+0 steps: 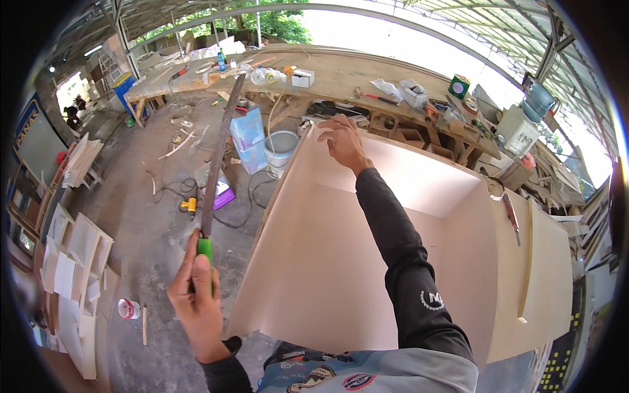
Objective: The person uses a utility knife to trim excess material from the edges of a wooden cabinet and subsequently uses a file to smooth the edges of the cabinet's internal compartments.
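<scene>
My left hand (196, 298) is closed around the green handle of a long flat file (218, 150), whose dark blade points up and away, left of a large open box. The box (295, 255) has pale, smooth inner walls and stands right in front of my body. Over its far left corner reaches my right hand (345, 144), fingers bent and apart, with nothing seen in them. Whether the fingertips touch the rim I cannot tell. A red-handled cutter (511, 219) lies on the pale board (547, 275) to the right of the box.
Beyond the box, a long wooden workbench (367, 72) carries scattered tools. A white bucket (283, 145) and a blue carton (249, 141) stand by the far left corner. Cables and a yellow tool (189, 205) lie on the floor. Board pieces (78, 255) are stacked at left.
</scene>
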Tool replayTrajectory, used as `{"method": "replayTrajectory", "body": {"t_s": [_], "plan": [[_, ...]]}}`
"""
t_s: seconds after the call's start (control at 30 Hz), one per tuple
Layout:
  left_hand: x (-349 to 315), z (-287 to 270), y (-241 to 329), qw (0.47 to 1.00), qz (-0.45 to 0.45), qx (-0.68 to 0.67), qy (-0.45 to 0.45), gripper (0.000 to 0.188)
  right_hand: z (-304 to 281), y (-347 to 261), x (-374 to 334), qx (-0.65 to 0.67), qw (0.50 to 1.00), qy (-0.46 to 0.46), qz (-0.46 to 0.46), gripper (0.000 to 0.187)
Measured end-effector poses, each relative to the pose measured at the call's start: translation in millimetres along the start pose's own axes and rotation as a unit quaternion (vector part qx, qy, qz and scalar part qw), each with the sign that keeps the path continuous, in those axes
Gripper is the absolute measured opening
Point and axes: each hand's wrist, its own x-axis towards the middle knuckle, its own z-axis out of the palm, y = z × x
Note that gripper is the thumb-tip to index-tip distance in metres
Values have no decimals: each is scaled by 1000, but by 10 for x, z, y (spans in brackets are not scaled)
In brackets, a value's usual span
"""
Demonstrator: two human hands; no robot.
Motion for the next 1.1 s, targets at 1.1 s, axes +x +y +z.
{"method": "replayTrajectory", "body": {"t_s": [1.1], "plan": [[3293, 2881, -1110, 763, 269, 16, -588, 59, -382, -1634, -10, -102, 869, -211, 435, 64]]}}
